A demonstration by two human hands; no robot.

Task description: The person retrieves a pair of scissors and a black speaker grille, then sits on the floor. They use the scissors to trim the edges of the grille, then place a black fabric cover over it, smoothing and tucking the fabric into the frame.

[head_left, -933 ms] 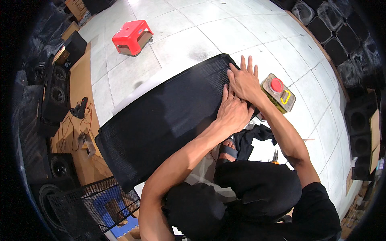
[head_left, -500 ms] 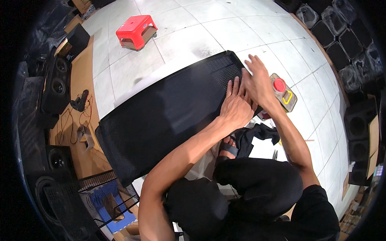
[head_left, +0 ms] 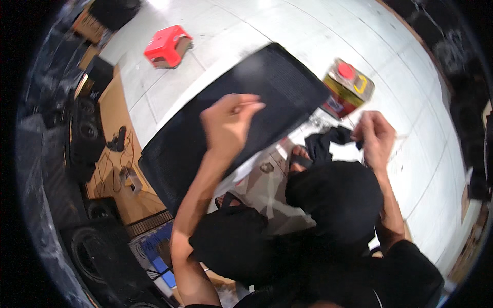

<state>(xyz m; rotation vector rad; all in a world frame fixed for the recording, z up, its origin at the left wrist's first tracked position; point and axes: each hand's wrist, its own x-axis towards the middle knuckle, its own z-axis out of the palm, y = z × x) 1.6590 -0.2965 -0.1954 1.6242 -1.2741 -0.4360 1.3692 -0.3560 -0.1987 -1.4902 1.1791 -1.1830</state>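
A long black cloth-covered panel lies slantwise across the floor before me, a fine mesh pattern showing through at its far right end. Over its middle hovers my left hand, thumb and fingertips pinched together; anything between them is too small to make out. My right hand is off the panel's right side, its fingers curled in and blurred, so what they hold cannot be told. Below and left of that hand a crumpled black cloth lies by my sandalled foot.
A rectangular can with a red cap and yellow handle stands beside the panel's right end. Farther off is a red plastic stool. Speaker boxes and a wooden board with wires and a black tool line the left.
Both hands have left the panel's right end. The left moved back over the panel's middle, its fingers now pinched; the right dropped toward my knee. The view has shifted, and the can shows more fully.
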